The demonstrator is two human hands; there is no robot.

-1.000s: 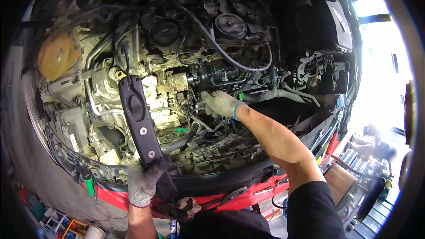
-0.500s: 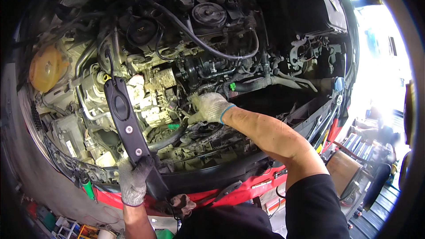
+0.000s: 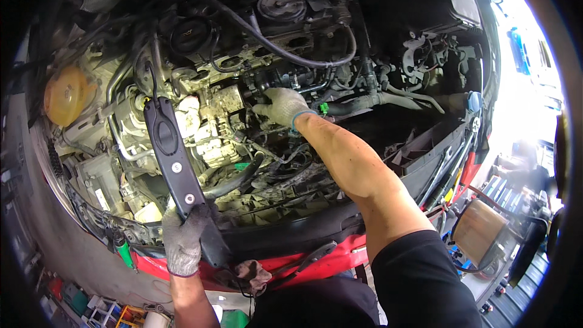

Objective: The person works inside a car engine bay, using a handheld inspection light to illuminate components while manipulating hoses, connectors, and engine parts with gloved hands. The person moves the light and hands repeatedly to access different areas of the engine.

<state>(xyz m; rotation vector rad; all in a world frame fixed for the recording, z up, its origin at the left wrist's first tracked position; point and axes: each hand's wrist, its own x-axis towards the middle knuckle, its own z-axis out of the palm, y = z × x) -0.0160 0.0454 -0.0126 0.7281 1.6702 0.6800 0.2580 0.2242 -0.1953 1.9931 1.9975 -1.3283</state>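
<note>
My left hand (image 3: 183, 240), in a grey-white work glove, is closed round the lower end of a long black work light (image 3: 172, 155). The light slants over the left part of an engine bay, and the metal parts beside it are brightly lit. My right hand (image 3: 284, 108), in a white knitted glove with a blue cuff, reaches into the middle of the engine. Its thumb and a finger look apart, next to a pale metal block (image 3: 228, 98) and just below a black cylindrical part (image 3: 267, 79). The other fingertips are hard to make out.
A black hose (image 3: 243, 176) bends below my right hand. An orange-yellow coolant tank (image 3: 65, 95) sits at the left. Wrenches (image 3: 446, 161) lie along the right edge. A crumpled rag (image 3: 254, 273) and pliers-like tool (image 3: 313, 258) rest on the red front edge.
My right hand has moved up and away from the black hose, deeper into the engine beside the metal block. My left hand still holds the work light in nearly the same place.
</note>
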